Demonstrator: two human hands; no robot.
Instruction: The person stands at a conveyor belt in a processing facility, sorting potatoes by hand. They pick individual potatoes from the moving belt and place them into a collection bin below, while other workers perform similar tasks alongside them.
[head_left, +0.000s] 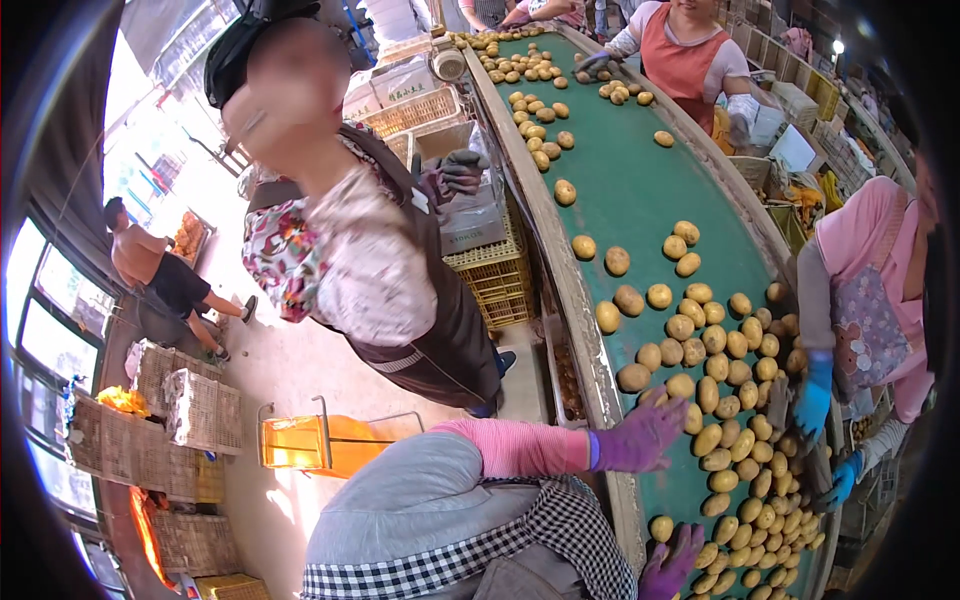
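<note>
My left hand, in a purple glove below a pink striped sleeve, is stretched over the near side of a green conveyor belt. Its fingers are spread, and their tips reach the edge of a crowd of potatoes. Lower in the picture, my right hand wears a matching glove, with fingers apart beside more potatoes and just below a single potato. No potato shows in the grasp of either hand, though the palms are hidden. Potatoes lie densest along the belt's far side.
Across the belt a co-worker's blue-gloved hand reaches among the potatoes. Another co-worker in a dark apron stands close by on my side. The belt's worn rim runs alongside me. Behind are an orange cart and stacked crates.
</note>
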